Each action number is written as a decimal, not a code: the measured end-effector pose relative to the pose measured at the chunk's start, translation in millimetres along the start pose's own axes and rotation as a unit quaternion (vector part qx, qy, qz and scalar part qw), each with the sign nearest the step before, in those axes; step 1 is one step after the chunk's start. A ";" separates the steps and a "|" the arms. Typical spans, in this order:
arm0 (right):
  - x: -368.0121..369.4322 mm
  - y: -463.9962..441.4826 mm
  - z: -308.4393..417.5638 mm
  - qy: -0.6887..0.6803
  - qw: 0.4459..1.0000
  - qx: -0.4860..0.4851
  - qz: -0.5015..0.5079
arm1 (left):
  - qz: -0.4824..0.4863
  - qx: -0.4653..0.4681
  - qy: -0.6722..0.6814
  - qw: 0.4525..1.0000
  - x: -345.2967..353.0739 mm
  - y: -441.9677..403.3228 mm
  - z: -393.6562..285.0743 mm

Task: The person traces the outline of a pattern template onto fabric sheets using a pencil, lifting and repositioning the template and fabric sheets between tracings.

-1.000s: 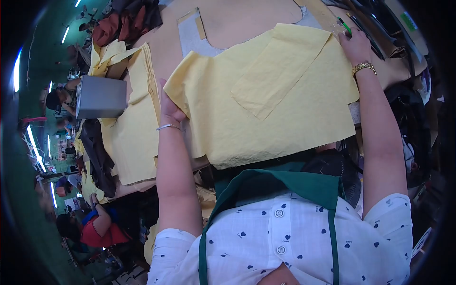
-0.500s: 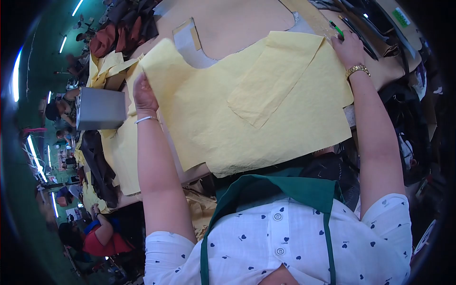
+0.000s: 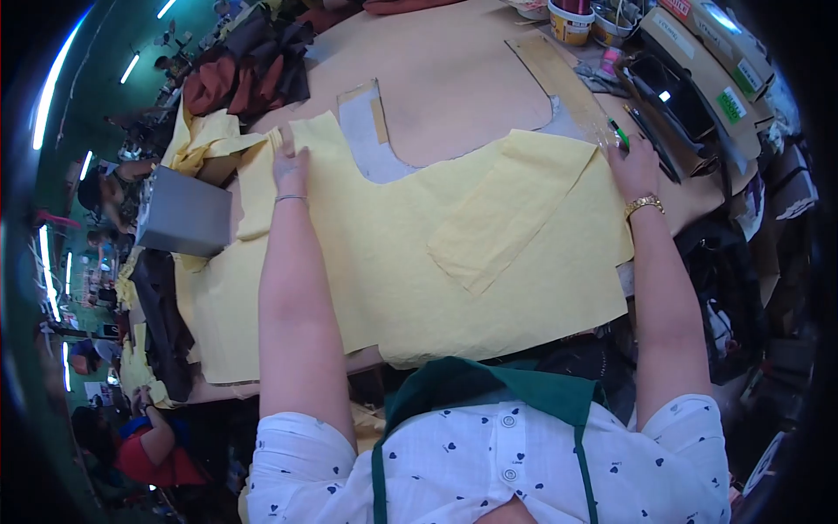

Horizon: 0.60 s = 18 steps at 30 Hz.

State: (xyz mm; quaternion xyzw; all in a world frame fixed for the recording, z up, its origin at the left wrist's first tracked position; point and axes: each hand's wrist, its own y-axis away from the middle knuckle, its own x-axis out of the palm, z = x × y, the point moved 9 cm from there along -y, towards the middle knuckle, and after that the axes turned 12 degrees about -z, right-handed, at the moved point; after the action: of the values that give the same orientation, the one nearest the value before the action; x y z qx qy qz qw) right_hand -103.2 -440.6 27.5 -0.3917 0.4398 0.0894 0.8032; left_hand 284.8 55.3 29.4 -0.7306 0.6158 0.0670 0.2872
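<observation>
Large pale-yellow cloth panel (image 3: 375, 288) flat on tan tabletop (image 3: 454, 61), over grey-white cut-out template (image 3: 358, 131). Left hand (image 3: 291, 166) outstretched at panel's upper-left edge, fingers forward; can't tell if pinching. Right hand (image 3: 635, 168) at upper-right corner, fingers curled round slim green pen (image 3: 618, 133).

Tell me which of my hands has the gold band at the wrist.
Your right hand, the one with the green pen; the left hand has a thin silvery band.

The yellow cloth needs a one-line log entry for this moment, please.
yellow cloth: spread on table | left hand: at its far-left corner | right hand: beside green pen
</observation>
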 end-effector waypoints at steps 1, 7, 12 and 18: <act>-0.3 -0.1 0.9 0.003 1.000 -0.002 -0.001 | -0.099 0.086 -0.037 0.991 -12.3 5.5 -5.9; -6.3 1.6 0.3 0.003 0.999 -0.003 -0.034 | 0.073 0.207 -0.236 0.947 -3.3 157.3 -79.5; -11.4 -2.3 -5.4 -0.116 0.990 -0.030 -0.069 | 0.152 0.134 -0.364 0.909 -1.8 237.7 -72.3; -63.2 94.5 104.7 -0.240 0.868 -0.283 0.329 | 0.150 0.118 -0.354 0.916 -7.1 231.5 -67.7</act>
State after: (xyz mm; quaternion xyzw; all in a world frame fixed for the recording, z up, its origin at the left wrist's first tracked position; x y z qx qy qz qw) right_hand -120.4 -289.8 56.5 -0.4013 0.2925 0.5608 0.6625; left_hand 48.6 9.7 10.5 -0.5190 0.5797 0.2904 0.5570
